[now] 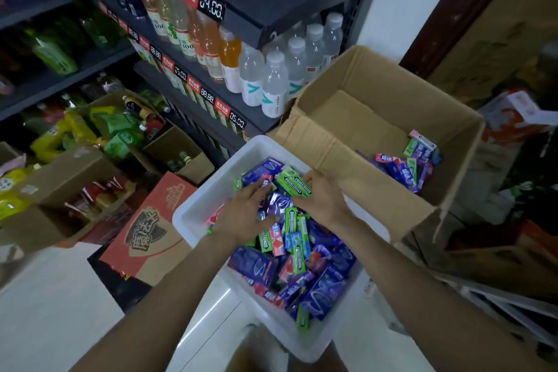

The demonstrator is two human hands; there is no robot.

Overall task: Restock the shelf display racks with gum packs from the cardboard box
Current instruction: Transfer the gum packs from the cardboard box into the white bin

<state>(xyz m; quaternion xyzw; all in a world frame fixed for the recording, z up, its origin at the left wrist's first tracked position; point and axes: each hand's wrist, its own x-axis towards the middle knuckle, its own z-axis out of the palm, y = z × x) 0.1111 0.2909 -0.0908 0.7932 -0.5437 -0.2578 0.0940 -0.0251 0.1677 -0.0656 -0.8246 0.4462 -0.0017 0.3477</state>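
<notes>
Most gum packs (297, 254) lie heaped in the white bin (193, 214); few remain in the box (377, 87), far corner. Your left hand (241, 214) presses flat on the pile, grasping nothing; your right hand (323, 199) pinches a green pack (291, 184). Racks unseen, so restocking looks barely begun. Pale floor, drink shelves (256, 118) behind, cartons around.
</notes>
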